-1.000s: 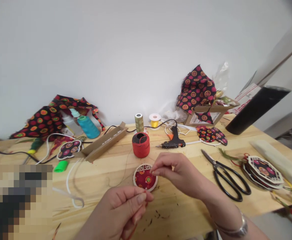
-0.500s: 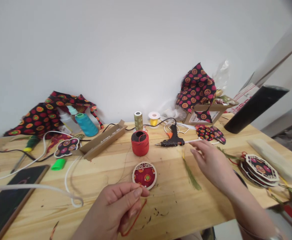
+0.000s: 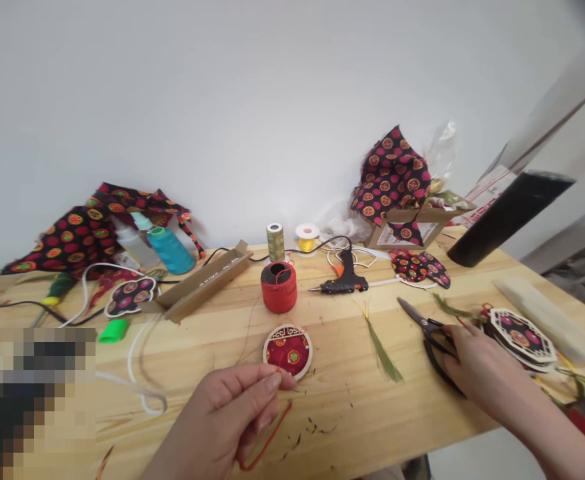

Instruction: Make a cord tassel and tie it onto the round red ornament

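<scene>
My left hand (image 3: 237,417) is closed in a pinch on a red cord (image 3: 267,440), whose loose end hangs below the fingers. Just beyond those fingertips lies a round pendant (image 3: 288,352) with a pale openwork rim and dark red patterned fabric; the fingers overlap its lower edge. A red thread spool (image 3: 279,290) stands behind it. At the right, my right hand (image 3: 477,357) has its fingers around one handle of black scissors (image 3: 425,325). Their blades point away to the left and look closed. A green tassel (image 3: 379,347) lies between the hands.
A black glue gun (image 3: 345,280) lies behind the tassel. Stacked fabric ornaments (image 3: 522,337) sit beside my right hand. A cardboard tray (image 3: 205,283), a green cap (image 3: 113,331) and a white cable (image 3: 131,360) are on the left. A black roll (image 3: 509,217) leans at the right.
My right hand has moved right and towards me, from near the glue stick onto the scissors, which it had been covering from view. My left hand keeps its pinch in nearly the same place.
</scene>
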A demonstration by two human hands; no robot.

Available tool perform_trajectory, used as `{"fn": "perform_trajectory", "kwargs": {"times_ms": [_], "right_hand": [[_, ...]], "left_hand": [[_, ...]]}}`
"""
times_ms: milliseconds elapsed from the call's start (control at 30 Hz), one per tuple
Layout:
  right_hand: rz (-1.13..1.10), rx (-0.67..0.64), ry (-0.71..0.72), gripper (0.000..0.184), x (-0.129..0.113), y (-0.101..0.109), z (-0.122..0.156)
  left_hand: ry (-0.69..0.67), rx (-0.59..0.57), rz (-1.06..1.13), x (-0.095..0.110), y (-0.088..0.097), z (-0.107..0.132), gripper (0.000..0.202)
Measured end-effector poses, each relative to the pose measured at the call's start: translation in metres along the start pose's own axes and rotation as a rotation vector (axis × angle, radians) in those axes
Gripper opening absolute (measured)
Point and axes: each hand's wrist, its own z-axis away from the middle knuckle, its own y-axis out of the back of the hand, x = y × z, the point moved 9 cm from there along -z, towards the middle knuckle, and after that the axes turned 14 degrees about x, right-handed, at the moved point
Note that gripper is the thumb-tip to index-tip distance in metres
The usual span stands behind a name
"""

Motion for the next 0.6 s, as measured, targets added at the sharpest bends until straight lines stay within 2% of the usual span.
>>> {"fn": "perform_trajectory", "kwargs": {"times_ms": [100, 200, 233, 300, 333, 400, 467, 533, 600], "right_hand": [[-0.113, 0.101, -0.085, 0.028, 0.005, 0.017, -0.001], [-0.481, 0.135, -0.138, 0.031, -0.013, 0.04, 0.007], [-0.646, 0.109, -0.133, 0.03, -0.026, 0.048, 0.01], [-0.915, -0.059, -0.098, 0.022, -0.063, 0.058, 0.019], [-0.992, -0.182, -0.067, 0.018, -0.083, 0.061, 0.025], [-1.059, -0.268, -0.002, 0.011, -0.114, 0.074, 0.032], [-1.076, -0.278, 0.063, 0.015, -0.135, 0.085, 0.034], [-1.053, -0.319, 0.099, 0.02, -0.149, 0.087, 0.035], [-1.005, -0.423, 0.11, 0.018, -0.157, 0.08, 0.038]], "left_hand": [[-0.015, 0.012, 0.002, 0.001, 0.002, 0.0, 0.024], [-0.033, 0.007, 0.005, 0.001, 0.002, -0.001, 0.022], [-0.037, 0.003, 0.004, 0.0, 0.001, -0.001, 0.022], [-0.036, -0.009, 0.001, -0.001, 0.0, -0.001, 0.023], [-0.035, -0.018, 0.003, -0.001, -0.001, -0.001, 0.024], [-0.037, -0.036, 0.015, -0.002, -0.003, 0.0, 0.024], [-0.044, -0.049, 0.026, -0.002, -0.004, 0.0, 0.023], [-0.052, -0.049, 0.027, -0.001, -0.003, 0.0, 0.023], [-0.066, -0.044, 0.018, 0.0, -0.002, 0.0, 0.026]]}}
